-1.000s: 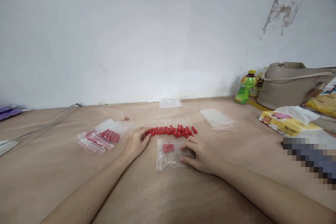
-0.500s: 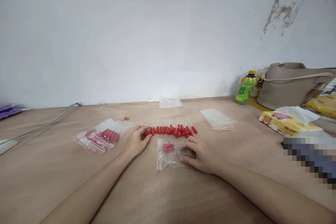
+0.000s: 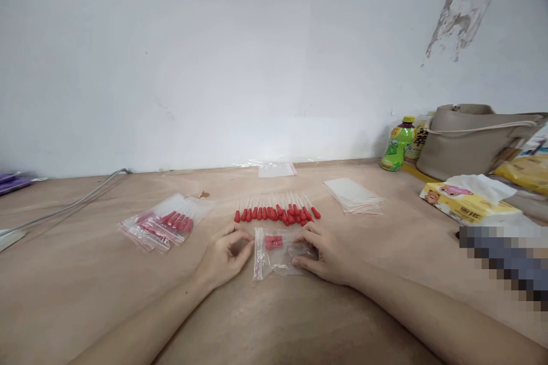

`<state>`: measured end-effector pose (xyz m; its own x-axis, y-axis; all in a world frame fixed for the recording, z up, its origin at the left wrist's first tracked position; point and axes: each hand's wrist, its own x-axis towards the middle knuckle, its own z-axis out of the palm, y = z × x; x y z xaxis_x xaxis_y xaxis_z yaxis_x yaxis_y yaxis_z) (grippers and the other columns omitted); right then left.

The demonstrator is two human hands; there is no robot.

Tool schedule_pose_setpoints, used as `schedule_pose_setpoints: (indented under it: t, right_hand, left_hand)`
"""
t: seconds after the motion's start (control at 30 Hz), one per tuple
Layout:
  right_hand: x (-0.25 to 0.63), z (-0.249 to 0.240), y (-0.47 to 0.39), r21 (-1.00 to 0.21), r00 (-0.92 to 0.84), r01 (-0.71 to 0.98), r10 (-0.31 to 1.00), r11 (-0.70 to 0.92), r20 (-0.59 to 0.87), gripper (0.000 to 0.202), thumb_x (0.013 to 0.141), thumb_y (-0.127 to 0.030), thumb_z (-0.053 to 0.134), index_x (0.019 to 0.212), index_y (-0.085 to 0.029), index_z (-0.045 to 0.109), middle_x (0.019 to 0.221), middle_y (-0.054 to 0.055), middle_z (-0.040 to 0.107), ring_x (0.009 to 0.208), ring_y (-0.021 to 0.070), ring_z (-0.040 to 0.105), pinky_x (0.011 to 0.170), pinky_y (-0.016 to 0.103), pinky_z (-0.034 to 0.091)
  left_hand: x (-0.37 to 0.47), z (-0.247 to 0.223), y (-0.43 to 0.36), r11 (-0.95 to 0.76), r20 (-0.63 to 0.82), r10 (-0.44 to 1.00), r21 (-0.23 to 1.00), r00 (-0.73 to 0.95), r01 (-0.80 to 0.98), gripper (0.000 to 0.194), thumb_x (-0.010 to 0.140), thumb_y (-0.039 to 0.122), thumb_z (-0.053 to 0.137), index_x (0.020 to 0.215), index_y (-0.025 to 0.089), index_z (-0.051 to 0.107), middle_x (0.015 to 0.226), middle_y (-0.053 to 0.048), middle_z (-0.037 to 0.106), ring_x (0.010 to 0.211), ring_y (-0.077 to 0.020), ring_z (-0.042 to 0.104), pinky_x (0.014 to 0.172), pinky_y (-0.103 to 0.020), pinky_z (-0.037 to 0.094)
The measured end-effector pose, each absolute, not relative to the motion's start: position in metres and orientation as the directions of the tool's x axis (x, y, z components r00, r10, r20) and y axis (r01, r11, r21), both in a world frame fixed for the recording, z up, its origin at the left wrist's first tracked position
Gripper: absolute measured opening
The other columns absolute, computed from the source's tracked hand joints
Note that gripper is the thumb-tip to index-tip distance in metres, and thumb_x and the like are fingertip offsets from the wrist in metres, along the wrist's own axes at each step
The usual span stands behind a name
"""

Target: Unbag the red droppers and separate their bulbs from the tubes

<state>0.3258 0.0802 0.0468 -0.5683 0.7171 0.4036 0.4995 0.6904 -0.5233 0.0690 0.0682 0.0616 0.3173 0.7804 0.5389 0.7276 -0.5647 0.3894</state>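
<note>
A clear zip bag (image 3: 282, 262) lies flat on the table in front of me, with a few red rubber bulbs (image 3: 274, 241) inside its upper part. My right hand (image 3: 323, 254) holds the bag's right end, thumb and fingers curved over it. At the bag's left, zip edge, my left hand (image 3: 226, 254) rests with thumb and fingers apart and nothing between them. Just beyond both hands, a row of droppers (image 3: 274, 214) with red bulbs lies with thin clear tubes pointing away. Filled zip bags (image 3: 165, 222) holding red-bulbed droppers overlap on the left.
A stack of flat white bags (image 3: 354, 197) lies right of the droppers, another flat bag (image 3: 277, 170) by the wall. A green bottle (image 3: 398, 145), a grey-beige handbag (image 3: 466, 142) and a yellow tissue pack (image 3: 468, 202) stand at right. A grey cable (image 3: 85, 198) crosses the left.
My left hand has left the left end of the dropper row and come down and slightly right to the bag's zip edge. My right hand stays on the bag.
</note>
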Motion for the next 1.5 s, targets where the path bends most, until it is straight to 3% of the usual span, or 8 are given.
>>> schedule_pose_setpoints:
  t: [0.13, 0.3, 0.53, 0.83, 1.0, 1.2, 1.37, 1.5]
  right_hand:
    - [0.326, 0.048, 0.080, -0.540, -0.566, 0.473, 0.710, 0.697, 0.420, 0.041, 0.072, -0.031, 0.062, 0.111, -0.021, 0.051, 0.109, 0.009, 0.047, 0.092, 0.0192, 0.050, 0.077, 0.033, 0.045]
    - [0.327, 0.049, 0.082, -0.559, -0.635, 0.413, 0.668, 0.719, 0.389, 0.045, 0.074, -0.032, 0.061, 0.117, -0.022, 0.050, 0.110, 0.008, 0.048, 0.100, 0.0203, 0.049, 0.088, 0.036, 0.041]
    - [0.329, 0.051, 0.082, -0.575, -0.675, 0.374, 0.639, 0.728, 0.369, 0.047, 0.073, -0.030, 0.062, 0.118, -0.021, 0.050, 0.111, 0.008, 0.047, 0.101, 0.0194, 0.048, 0.088, 0.035, 0.041]
    - [0.328, 0.052, 0.079, -0.579, -0.661, 0.362, 0.639, 0.730, 0.393, 0.048, 0.074, -0.028, 0.062, 0.120, -0.023, 0.049, 0.110, 0.007, 0.048, 0.101, 0.0185, 0.048, 0.090, 0.034, 0.040]
    - [0.328, 0.049, 0.080, -0.584, -0.644, 0.372, 0.654, 0.721, 0.397, 0.048, 0.074, -0.030, 0.061, 0.121, -0.023, 0.049, 0.109, 0.007, 0.048, 0.098, 0.0183, 0.049, 0.086, 0.033, 0.042]
    - [0.328, 0.049, 0.080, -0.589, -0.643, 0.391, 0.668, 0.707, 0.375, 0.046, 0.074, -0.031, 0.061, 0.118, -0.023, 0.051, 0.108, 0.007, 0.048, 0.095, 0.0185, 0.051, 0.083, 0.033, 0.044]
    - [0.327, 0.049, 0.081, -0.589, -0.641, 0.382, 0.663, 0.712, 0.387, 0.043, 0.074, -0.032, 0.061, 0.115, -0.021, 0.053, 0.108, 0.007, 0.048, 0.096, 0.0179, 0.050, 0.084, 0.032, 0.043]
    - [0.327, 0.048, 0.081, -0.580, -0.640, 0.388, 0.662, 0.717, 0.390, 0.042, 0.075, -0.032, 0.061, 0.115, -0.021, 0.053, 0.108, 0.008, 0.047, 0.097, 0.0178, 0.049, 0.086, 0.032, 0.042]
  left_hand:
    - [0.082, 0.062, 0.057, -0.613, 0.445, 0.784, 0.448, 0.432, 0.651, 0.024, 0.082, 0.028, 0.046, 0.100, 0.024, 0.063, 0.096, -0.005, 0.062, 0.085, -0.0163, 0.058, 0.076, -0.029, 0.048]
    - [0.091, 0.065, 0.061, -0.566, 0.367, 0.824, 0.505, 0.432, 0.651, 0.028, 0.080, 0.032, 0.052, 0.106, 0.026, 0.060, 0.102, -0.005, 0.058, 0.091, -0.0184, 0.055, 0.081, -0.032, 0.045]
    - [0.094, 0.062, 0.063, -0.474, 0.261, 0.879, 0.555, 0.398, 0.683, 0.016, 0.079, 0.032, 0.050, 0.086, 0.018, 0.054, 0.080, -0.003, 0.056, 0.072, -0.0153, 0.053, 0.062, -0.026, 0.044]
    - [0.095, 0.064, 0.059, -0.535, 0.314, 0.845, 0.502, 0.433, 0.680, 0.015, 0.075, 0.022, 0.048, 0.089, 0.019, 0.053, 0.079, -0.001, 0.057, 0.072, -0.0144, 0.053, 0.064, -0.026, 0.043]
    - [0.075, 0.078, 0.063, -0.458, 0.258, 0.885, 0.631, 0.388, 0.626, 0.025, 0.069, 0.020, 0.052, 0.093, 0.018, 0.057, 0.085, -0.003, 0.062, 0.076, -0.0156, 0.059, 0.062, -0.024, 0.048]
    - [0.027, 0.116, 0.084, -0.282, 0.183, 0.956, 0.783, 0.227, 0.555, 0.014, 0.067, 0.026, 0.057, 0.078, 0.016, 0.056, 0.070, -0.002, 0.066, 0.067, -0.0160, 0.064, 0.059, -0.026, 0.052]
    - [-0.001, 0.145, 0.085, -0.337, 0.283, 0.941, 0.723, 0.186, 0.604, 0.026, 0.068, 0.031, 0.060, 0.091, 0.018, 0.060, 0.088, -0.003, 0.069, 0.080, -0.0193, 0.066, 0.064, -0.030, 0.055]
    - [0.009, 0.153, 0.082, -0.515, 0.622, 0.773, 0.502, 0.123, 0.695, 0.019, 0.074, 0.028, 0.059, 0.091, 0.021, 0.063, 0.091, 0.001, 0.068, 0.084, -0.0178, 0.064, 0.081, -0.036, 0.053]
